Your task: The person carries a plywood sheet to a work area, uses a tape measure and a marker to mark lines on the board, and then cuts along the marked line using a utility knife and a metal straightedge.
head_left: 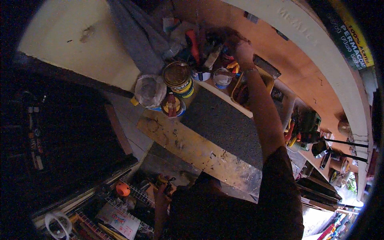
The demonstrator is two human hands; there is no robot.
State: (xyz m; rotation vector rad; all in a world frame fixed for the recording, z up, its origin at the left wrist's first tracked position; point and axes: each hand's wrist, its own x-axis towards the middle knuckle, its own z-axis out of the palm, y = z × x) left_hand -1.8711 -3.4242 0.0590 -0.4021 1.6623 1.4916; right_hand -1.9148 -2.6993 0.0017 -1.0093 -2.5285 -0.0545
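Note:
My right hand reaches to the back of the cluttered shelf among dark tools, above some orange-yellow tool handles; its fingers are too dim to make out. A red object stands to its left. Below it sit a yellow tray and a small container. My left hand is low in the view, closed on a yellow and black object that I cannot identify. Paint cans, one with a brush on it, and a plastic-covered tub stand at the shelf's left end.
A dark speckled board and a stained plank lie below the shelf. A pale panel is at upper left, a grey cloth beside it. Wire baskets hold items at lower left; more tools crowd the right.

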